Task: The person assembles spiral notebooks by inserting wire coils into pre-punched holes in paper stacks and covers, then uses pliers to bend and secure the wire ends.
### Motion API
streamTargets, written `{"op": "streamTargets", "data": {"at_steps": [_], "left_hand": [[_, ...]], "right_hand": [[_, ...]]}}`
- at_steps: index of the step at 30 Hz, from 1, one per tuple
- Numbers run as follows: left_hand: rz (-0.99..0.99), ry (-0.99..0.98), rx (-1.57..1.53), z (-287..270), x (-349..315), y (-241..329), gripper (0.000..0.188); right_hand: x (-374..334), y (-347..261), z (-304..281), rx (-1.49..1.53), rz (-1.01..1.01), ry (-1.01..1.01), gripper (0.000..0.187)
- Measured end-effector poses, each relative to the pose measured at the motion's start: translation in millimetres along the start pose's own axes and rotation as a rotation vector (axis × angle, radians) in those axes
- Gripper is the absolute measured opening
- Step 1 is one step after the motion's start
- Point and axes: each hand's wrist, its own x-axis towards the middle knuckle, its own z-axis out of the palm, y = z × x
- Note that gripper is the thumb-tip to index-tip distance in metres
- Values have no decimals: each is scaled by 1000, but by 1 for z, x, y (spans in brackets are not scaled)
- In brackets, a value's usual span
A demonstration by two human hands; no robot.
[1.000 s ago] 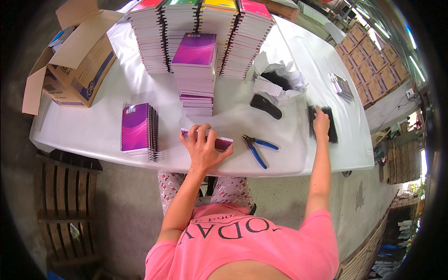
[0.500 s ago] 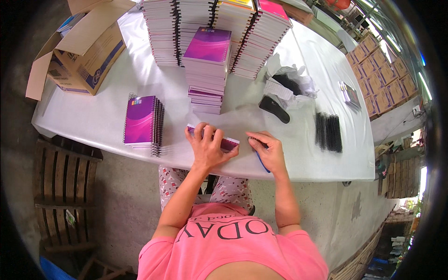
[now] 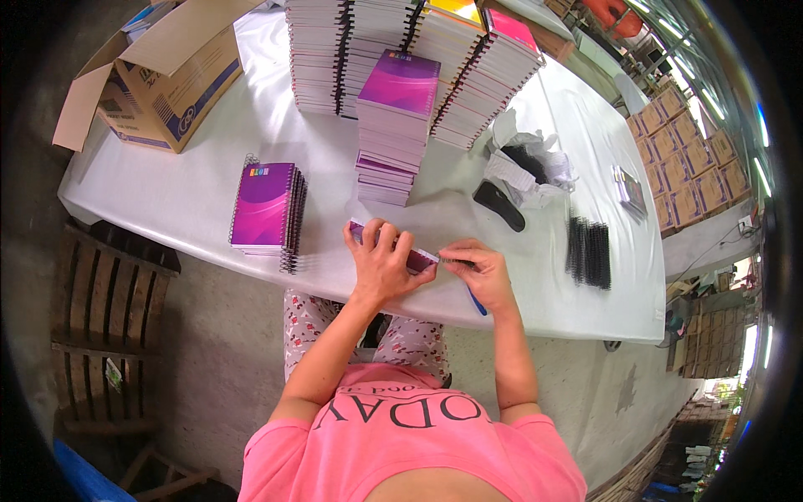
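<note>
"What are the two hands busy with?"

"The left hand [image 3: 383, 263] arches over a purple notebook [image 3: 421, 261], its fingers clasped along a slim block that shows as a narrow strip, low over the worktop [image 3: 159, 188] near the front edge. The right hand [image 3: 485, 274] is just beside its right end, fingers pinched together on what looks like a thin dark coil [image 3: 447, 258], though the fingertips hide most of it."

"And under that right hand?"

"A smooth blue handle [image 3: 477, 303] pokes out (the rest is covered)."

"How do the other things look?"

"To the left, a low pile of glossy purple spiral books [image 3: 264, 205], springy wire loops bristling along their sides. Straight ahead, a tall purple stack [image 3: 395, 125], smooth cover on top and pale paper edges below. Behind it rise thick columns of bound books [image 3: 314, 71] with ridged dark spines."

"To the right?"

"A bundle of black coils [image 3: 588, 255], rough and brush-like, laid side by side. Nearer the middle, a dark, rounded, elongated object [image 3: 499, 206] touches crumpled white wrapping [image 3: 556, 163]. At the far left is a stiff cardboard box [image 3: 180, 96], flaps spread; the worktop's white covering is shiny and faintly creased."
</note>
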Motion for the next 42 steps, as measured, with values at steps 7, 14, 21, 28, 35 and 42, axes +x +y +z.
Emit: {"op": "streamTargets", "data": {"at_steps": [7, 14, 21, 28, 35, 42], "left_hand": [[6, 5, 9, 0, -1, -2, 50], [-24, 8, -26, 4, -4, -2, 50], [20, 29, 6, 1, -1, -2, 52], [-3, 10, 6, 2, -1, -1, 49], [-2, 9, -5, 2, -5, -3, 48], [-17, 17, -18, 3, -5, -3, 48]], "right_hand": [[0, -11, -8, -145, 53, -121, 24], [-2, -4, -4, -68, 42, 139, 23], [-1, 1, -2, -40, 7, -15, 23], [-3, -3, -5, -38, 1, -13, 21], [3, -11, -1, -113, 81, -52, 21], [3, -5, -3, -35, 22, -36, 21]]}}
